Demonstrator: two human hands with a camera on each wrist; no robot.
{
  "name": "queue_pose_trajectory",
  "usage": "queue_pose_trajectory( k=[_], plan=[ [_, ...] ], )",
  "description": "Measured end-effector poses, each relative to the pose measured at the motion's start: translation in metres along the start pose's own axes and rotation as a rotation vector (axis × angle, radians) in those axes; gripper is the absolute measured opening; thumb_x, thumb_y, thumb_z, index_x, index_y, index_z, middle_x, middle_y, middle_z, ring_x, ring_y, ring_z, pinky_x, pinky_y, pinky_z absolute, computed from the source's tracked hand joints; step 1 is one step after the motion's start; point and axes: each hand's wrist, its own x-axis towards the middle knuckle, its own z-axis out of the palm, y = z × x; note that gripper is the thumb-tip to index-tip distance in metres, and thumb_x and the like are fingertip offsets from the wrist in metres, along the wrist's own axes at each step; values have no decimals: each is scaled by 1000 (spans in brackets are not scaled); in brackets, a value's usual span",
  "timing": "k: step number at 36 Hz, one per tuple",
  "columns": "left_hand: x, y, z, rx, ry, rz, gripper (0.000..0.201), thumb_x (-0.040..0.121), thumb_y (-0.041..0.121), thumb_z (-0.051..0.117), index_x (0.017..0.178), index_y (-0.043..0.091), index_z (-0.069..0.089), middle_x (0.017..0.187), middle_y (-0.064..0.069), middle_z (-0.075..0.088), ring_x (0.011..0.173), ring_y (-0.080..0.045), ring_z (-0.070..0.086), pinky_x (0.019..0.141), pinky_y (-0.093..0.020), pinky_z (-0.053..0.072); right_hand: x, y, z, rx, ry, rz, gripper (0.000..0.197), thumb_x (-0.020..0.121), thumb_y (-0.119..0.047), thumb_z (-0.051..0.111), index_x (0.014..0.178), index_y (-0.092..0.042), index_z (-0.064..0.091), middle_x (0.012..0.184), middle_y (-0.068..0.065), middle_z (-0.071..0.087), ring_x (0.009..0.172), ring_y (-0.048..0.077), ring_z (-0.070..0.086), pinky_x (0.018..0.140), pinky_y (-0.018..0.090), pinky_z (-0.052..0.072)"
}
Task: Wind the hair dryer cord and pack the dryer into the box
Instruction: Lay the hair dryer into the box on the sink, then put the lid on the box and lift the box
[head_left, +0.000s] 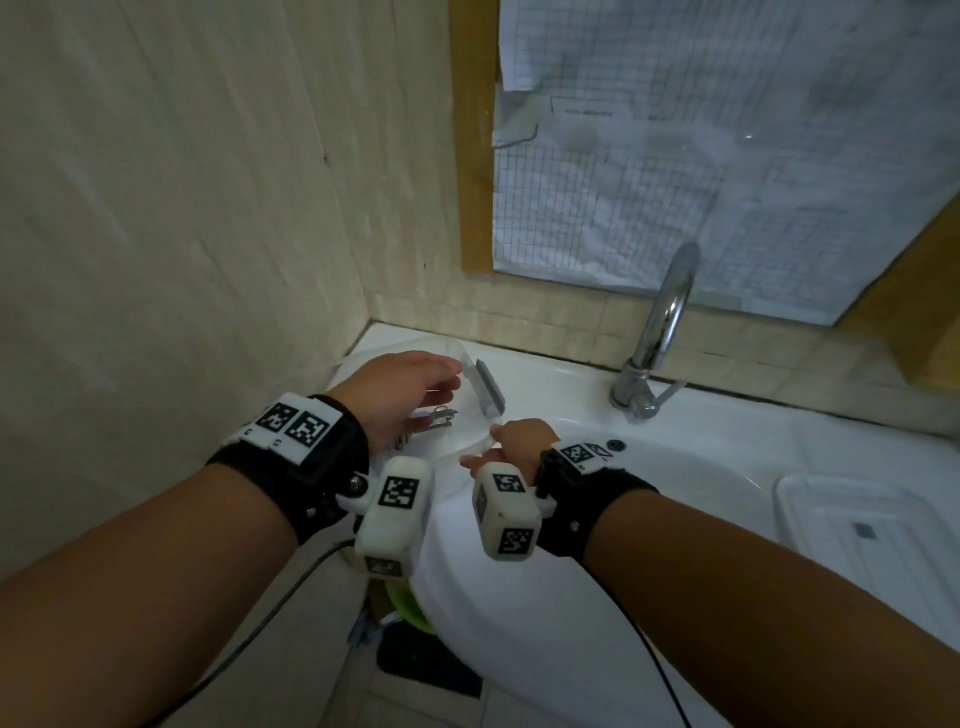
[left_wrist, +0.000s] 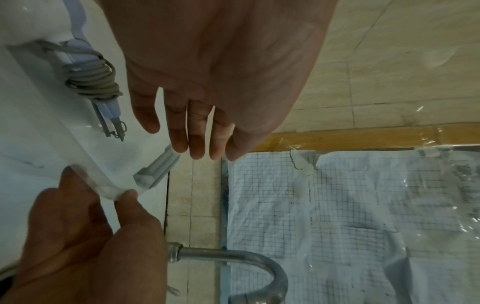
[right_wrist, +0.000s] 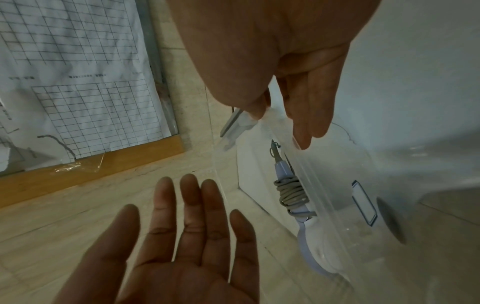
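A clear plastic box (head_left: 480, 444) stands on the sink's back left corner, with a grey latch (head_left: 491, 389) at its far end. Inside lies the white hair dryer (right_wrist: 311, 246), its grey cord (right_wrist: 292, 193) wound around the handle and its plug (left_wrist: 114, 123) pointing toward the latch (left_wrist: 155, 174). My left hand (head_left: 400, 389) hovers over the box with straight fingers (left_wrist: 197, 139) and holds nothing. My right hand (head_left: 511, 441) pinches the box's rim (left_wrist: 114, 193) at the near right corner, thumb and fingers on either side (right_wrist: 303, 123).
A chrome faucet (head_left: 660, 332) rises at the back of the white sink (head_left: 675, 493). A clear lid (head_left: 857, 519) lies on the sink's right side. A tiled wall (head_left: 208, 208) closes in on the left. Gridded paper (head_left: 727, 130) covers the window behind.
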Motion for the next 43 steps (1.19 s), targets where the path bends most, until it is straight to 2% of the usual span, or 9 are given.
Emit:
queue_pose_trajectory(
  k=[9,20,24,27,33,36,38,41,43],
  plan=[
    [-15,18,54,52,-191,22,30,91,29,62,115,12,67,103,0,72,99,-15,66,85,-31,47,-25,-1,-45,63,63,13,46,94,-28,54,132,-4,47,135,19,52,118,33,58,98,48,49],
    [-15,13,190,135,-415,-61,27,89,30,64,110,15,70,100,2,71,103,-16,66,86,-32,46,-88,25,-181,161,315,-20,50,93,-28,53,137,-6,44,137,18,50,119,33,56,96,45,51],
    [-4,1,230,105,-437,-146,25,88,35,65,106,19,71,95,5,75,96,-13,68,84,-34,49,-112,36,-222,224,422,11,39,95,-29,53,124,-3,52,109,16,58,95,28,58,81,37,53],
    [1,-5,265,101,-458,-187,18,90,33,63,100,20,69,96,2,74,93,-15,67,78,-33,49,-127,47,-257,260,524,62,29,93,-29,54,105,-2,56,95,15,64,88,28,63,88,40,50],
    [2,-18,328,9,-460,-236,19,94,26,59,103,12,66,106,-5,69,88,-16,67,67,-29,51,-159,73,-316,349,618,84,35,95,-29,53,118,-3,54,120,18,63,111,33,61,98,41,48],
    [3,-27,354,-42,-428,-259,30,93,22,59,117,5,63,117,-8,66,97,-20,65,60,-27,50,-172,87,-342,336,664,78,39,96,-26,51,124,1,55,126,19,61,106,33,61,78,33,45],
    [5,-35,371,-64,-411,-289,31,93,22,60,119,4,61,119,-9,65,101,-21,63,60,-28,49,-179,95,-358,317,693,84,39,97,-25,49,125,2,54,134,17,56,119,33,57,76,32,43],
    [10,-49,389,-93,-363,-332,25,92,21,60,112,5,60,114,-11,61,101,-24,61,66,-31,49,-184,105,-378,316,734,105,41,96,-27,50,125,2,54,133,17,56,97,30,63,76,33,48],
    [13,-62,400,-105,-320,-349,24,93,21,59,109,4,58,113,-12,58,101,-25,59,74,-32,49,-188,114,-391,312,764,101,44,97,-28,50,128,3,52,136,18,53,110,34,61,89,40,50]
  ],
)
